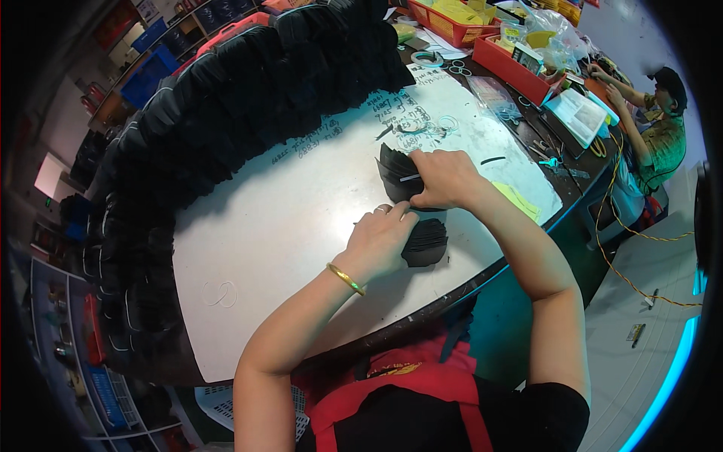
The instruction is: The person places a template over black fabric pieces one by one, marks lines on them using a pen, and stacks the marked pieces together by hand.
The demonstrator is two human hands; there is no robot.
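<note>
My right hand [450,179] is closed on a fanned stack of thin black sheet pieces [393,167] on the white tabletop. A short pale strip [409,178] crosses that stack beside the thumb; its kind I cannot make out. Just nearer to me, my left hand [382,235], wearing a gold bangle, grips a second portion of black pieces [426,242], whose layered edges show to its right. The hands nearly touch, and where the two portions meet is hidden, so whether they are one bundle I cannot tell.
A high wall of bundled black pieces [248,83] curves along the table's far and left sides. Loose rubber bands [220,294] and yellow paper [517,200] lie on the white surface [301,226]. Red trays [512,69] and tools stand far right, near another person [663,135].
</note>
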